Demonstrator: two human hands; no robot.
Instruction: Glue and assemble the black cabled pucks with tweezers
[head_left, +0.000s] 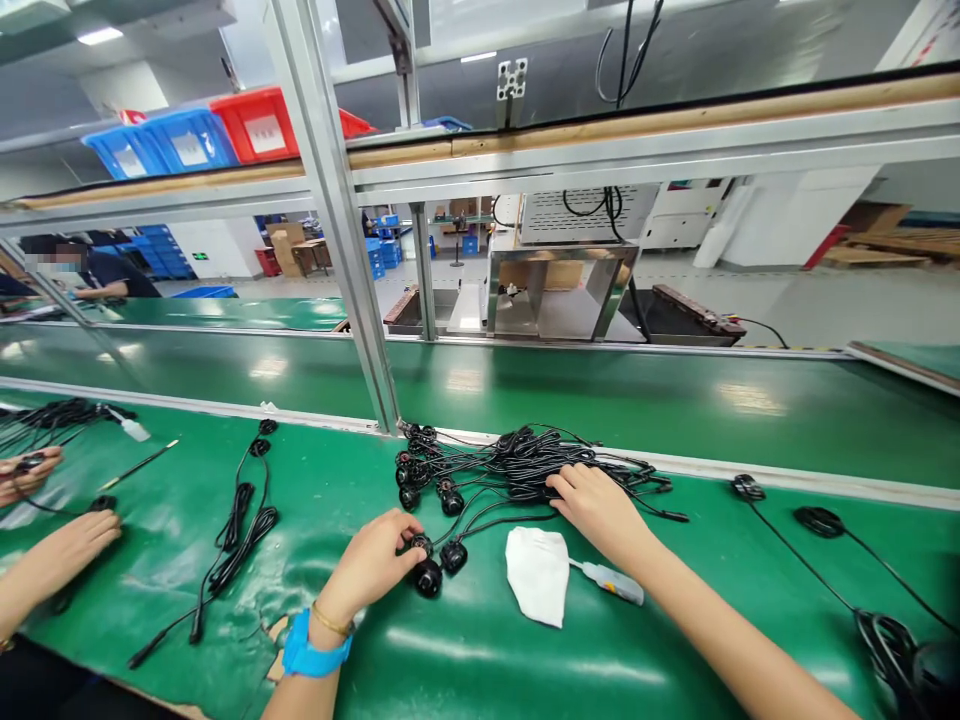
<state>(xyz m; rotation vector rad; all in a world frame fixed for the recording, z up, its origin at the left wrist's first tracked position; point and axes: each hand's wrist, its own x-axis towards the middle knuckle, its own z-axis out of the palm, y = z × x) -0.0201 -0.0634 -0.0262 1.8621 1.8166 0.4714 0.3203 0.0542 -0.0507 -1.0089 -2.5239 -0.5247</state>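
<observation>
Well to the left of the white cloth (538, 577), at the edge of the view, a co-worker's far hand (30, 472) holds a small black part, while the co-worker's near hand (71, 548) rests over a dark piece. A thin stick (139, 465) lies next, also well left of the cloth, followed by a loosely bundled black cable (241, 535) on the green mat (360, 455). Nearer the cloth on that same side is the person's left hand (386, 560), with a gold bracelet (330, 620) and a blue wristband (316, 650) behind it; its thumb and fingers are drawn narrow, pinching a round black head (427, 577). Another black head (453, 556) sits between that one and the cloth. Just beyond the cloth, the cable pile (525, 462) spreads out, its round ends to the left. Right of the cloth and farther back, the right hand (592, 505) lies on the pile with bent fingers; whether they grip a cable I cannot tell. A grey-handled tool (616, 583) points its shaft at the cloth's right edge. Well right of the cloth lie more coiled cables (819, 521).
</observation>
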